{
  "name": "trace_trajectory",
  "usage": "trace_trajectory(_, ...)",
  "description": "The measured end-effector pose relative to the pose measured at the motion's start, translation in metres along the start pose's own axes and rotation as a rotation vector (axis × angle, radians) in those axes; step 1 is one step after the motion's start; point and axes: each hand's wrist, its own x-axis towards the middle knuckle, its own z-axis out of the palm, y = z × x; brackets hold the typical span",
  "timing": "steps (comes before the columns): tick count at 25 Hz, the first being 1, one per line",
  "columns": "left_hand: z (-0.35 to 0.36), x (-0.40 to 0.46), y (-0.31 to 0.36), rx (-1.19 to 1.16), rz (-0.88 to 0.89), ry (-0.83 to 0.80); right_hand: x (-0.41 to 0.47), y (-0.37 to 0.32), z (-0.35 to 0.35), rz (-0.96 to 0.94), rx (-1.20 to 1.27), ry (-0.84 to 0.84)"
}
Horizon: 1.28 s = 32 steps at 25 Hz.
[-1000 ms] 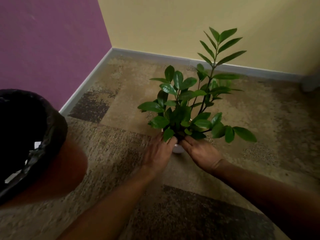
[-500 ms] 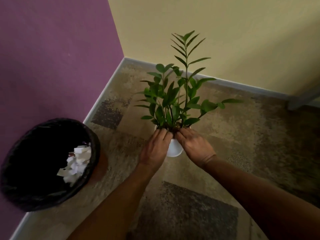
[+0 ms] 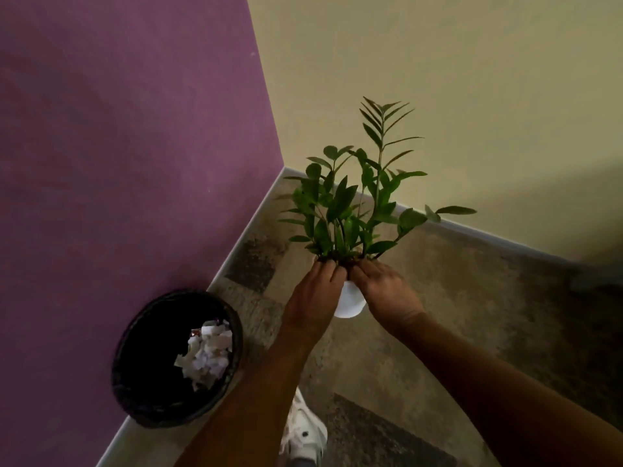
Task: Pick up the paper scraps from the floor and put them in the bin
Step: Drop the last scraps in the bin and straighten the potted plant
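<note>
Where a purple wall (image 3: 128,136) meets a pale yellow wall (image 3: 455,79), a light grey skirting board (image 3: 478,235) runs along the foot of both, and the floor (image 3: 472,298) below is carpet in mottled tan and brown with darker square patches. Against the purple wall stands the bin (image 3: 141,389), round and lined with a black bag, and the paper scraps (image 3: 205,353) lie inside it in a white heap toward its right side. Near the bin, closer to the corner, a white pot (image 3: 350,303) carries a leafy green plant (image 3: 350,210) that stands roughly upright, its tallest stem showing against the yellow wall. The left hand (image 3: 317,294) grips the pot's left side, its fingers curled over the rim at the base of the stems; the right hand (image 3: 384,288) holds the right side the same way, fingertips meeting the left hand's at the soil. Whether the pot touches the carpet cannot be told. A white shoe (image 3: 305,429) rests on the floor below the left forearm, just right of the bin.
</note>
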Motion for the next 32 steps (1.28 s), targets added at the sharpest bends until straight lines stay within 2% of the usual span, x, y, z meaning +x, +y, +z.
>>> trace_trajectory(4, 0.015, 0.042, -0.043, -0.059, 0.022, -0.033, 0.055, 0.010, 0.011, 0.052, 0.019, -0.075)
trace_trajectory(13, 0.058, 0.145, -0.133, -0.202, -0.047, -0.261, 0.185, 0.048, 0.042, 0.149, 0.092, -0.191)
trace_trajectory(26, 0.212, 0.256, -0.248, -0.145, -0.266, -0.268, 0.360, 0.145, 0.187, -0.007, 0.144, -0.307)
trace_trajectory(29, 0.247, 0.275, -0.270, -0.192, -0.370, -0.325, 0.397, 0.163, 0.221, -0.044, 0.141, -0.301)
trace_trajectory(32, 0.273, 0.292, -0.290, -0.202, -0.395, -0.314, 0.424, 0.174, 0.247, -0.045, 0.138, -0.299)
